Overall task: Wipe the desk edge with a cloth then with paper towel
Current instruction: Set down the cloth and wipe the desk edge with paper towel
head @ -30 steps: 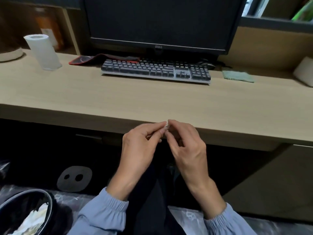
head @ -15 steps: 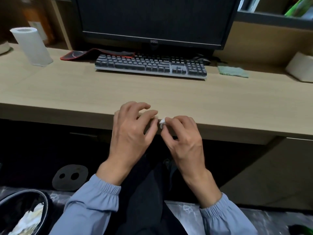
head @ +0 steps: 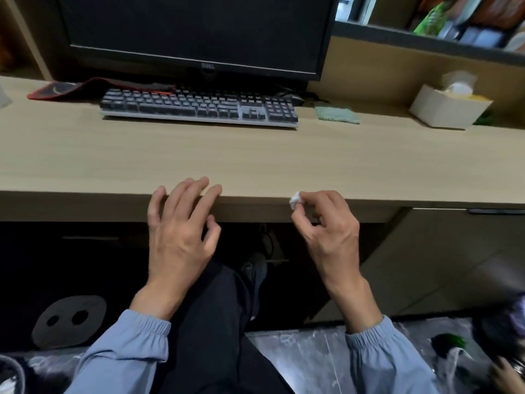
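Head view: the hands, together a moment ago, are now parted. The right hand (head: 326,223) has been carried rightward along the desk edge (head: 85,206), with a small paper wad (head: 295,199) pinched between thumb and fingertips at the lip. The left hand (head: 181,223) is laid over the edge, fingers spread, nothing held. The green cloth (head: 336,115) is left beside the keyboard (head: 199,106), so the paper-towel pass is judged underway.

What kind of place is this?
Probably an office workstation: a black flat monitor stands behind a dark-keyed grey keyboard on a light wood-grain desk.
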`<state>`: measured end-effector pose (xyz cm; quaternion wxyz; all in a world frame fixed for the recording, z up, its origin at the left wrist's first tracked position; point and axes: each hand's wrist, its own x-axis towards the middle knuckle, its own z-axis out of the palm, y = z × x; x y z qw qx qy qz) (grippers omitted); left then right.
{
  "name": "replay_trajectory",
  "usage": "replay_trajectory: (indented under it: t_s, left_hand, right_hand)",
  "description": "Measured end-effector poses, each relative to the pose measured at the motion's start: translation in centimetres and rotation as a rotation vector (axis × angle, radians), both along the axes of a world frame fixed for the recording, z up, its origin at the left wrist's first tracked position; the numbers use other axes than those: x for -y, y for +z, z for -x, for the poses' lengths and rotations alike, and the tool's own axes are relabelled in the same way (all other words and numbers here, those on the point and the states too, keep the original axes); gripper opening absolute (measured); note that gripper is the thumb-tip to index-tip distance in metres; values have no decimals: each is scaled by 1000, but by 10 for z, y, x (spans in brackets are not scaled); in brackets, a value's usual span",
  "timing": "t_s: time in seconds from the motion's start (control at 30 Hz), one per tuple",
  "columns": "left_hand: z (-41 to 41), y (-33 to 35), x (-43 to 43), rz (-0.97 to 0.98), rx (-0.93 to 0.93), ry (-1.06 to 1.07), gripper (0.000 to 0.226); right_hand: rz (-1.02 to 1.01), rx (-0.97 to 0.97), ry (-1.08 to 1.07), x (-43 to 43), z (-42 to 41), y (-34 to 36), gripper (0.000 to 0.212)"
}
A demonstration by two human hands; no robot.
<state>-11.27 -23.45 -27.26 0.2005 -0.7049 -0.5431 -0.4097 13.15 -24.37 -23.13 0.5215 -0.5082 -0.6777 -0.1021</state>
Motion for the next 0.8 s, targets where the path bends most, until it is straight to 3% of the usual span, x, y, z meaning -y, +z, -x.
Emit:
replay_trajectory:
  t_s: [0.37, 0.8]
  left_hand:
    - [-7, -6, -4, -50, 49, 1, 50]
    - [-4, 6, 7, 56, 49, -61, 51]
  right_hand:
    - [-4, -36, -187, 6, -82, 2, 13]
    - [13, -188, -414, 8, -145, -4, 9]
